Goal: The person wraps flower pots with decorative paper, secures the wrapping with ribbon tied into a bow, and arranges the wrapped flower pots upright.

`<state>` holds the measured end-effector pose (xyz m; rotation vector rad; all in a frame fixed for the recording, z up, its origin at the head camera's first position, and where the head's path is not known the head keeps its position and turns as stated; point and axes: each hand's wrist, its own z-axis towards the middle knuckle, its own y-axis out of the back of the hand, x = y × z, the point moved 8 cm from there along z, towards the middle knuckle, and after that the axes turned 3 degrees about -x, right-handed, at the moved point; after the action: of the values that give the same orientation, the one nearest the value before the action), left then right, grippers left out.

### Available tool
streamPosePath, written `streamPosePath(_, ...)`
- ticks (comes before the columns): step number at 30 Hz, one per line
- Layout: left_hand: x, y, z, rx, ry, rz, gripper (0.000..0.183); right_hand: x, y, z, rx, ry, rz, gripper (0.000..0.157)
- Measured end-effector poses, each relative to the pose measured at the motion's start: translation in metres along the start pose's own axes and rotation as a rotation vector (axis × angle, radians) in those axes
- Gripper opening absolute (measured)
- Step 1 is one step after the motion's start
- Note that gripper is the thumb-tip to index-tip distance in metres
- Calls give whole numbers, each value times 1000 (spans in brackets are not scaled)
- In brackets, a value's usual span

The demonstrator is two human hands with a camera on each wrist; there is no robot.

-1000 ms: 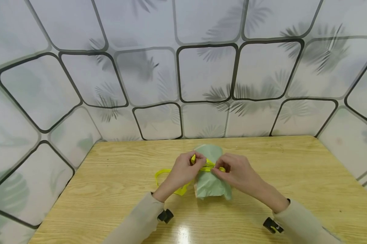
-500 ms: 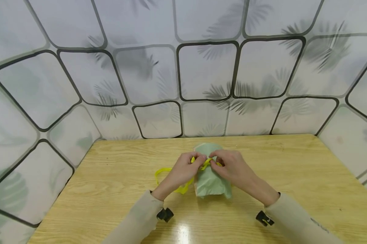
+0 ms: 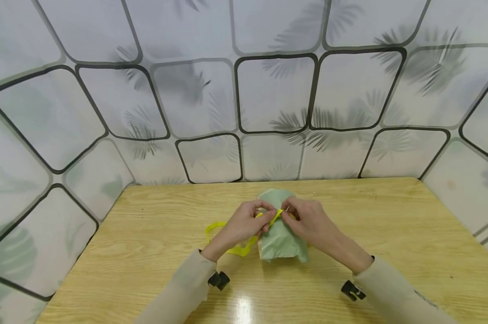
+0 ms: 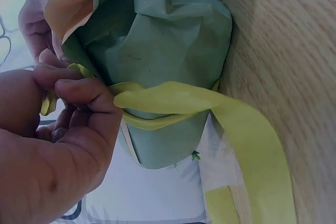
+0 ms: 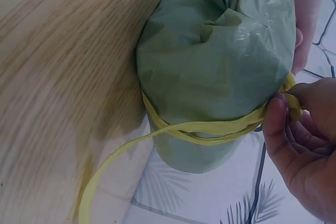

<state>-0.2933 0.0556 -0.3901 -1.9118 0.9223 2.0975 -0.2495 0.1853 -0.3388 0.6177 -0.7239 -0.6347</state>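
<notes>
A green paper-wrapped bundle (image 3: 282,243), rounded and creased at its near end, lies on the wooden table. Yellow ribbon (image 4: 168,98) runs round its middle in more than one band. On top of the bundle my left hand (image 3: 246,220) pinches a piece of the ribbon between thumb and fingers. Close beside it, my right hand (image 3: 309,220) pinches another part, with a short yellow strip stretched between the two hands. In the right wrist view, a small ribbon loop (image 5: 294,107) sticks out at the right fingertips. The crossing under the fingers is partly hidden.
A loose length of ribbon (image 3: 213,227) curls on the table (image 3: 155,252) left of the bundle. Patterned cloth walls (image 3: 276,94) rise behind the table and on both sides. Small black devices (image 3: 219,280) are strapped at both wrists.
My right hand has moved left and slightly away from me, closer to the left hand. The ribbon between the hands now slants upward to the right. The bundle stays in place.
</notes>
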Motion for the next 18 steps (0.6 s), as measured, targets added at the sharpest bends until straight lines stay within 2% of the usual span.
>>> streamPosePath(4,-1,0,1,2,3,23,20,0,1,-2,10,-17,3,9)
streamPosePath(9,0,0,3,-1,1,30,22,3,5,-5,11,18,14,13)
streamPosePath(13,4,2,4,-19,21,-8,25,4,10,-10,8,52,16,12)
streamPosePath(18,9,5,5,-44,57,-77,25,-1,17,-17,1,54,1,12)
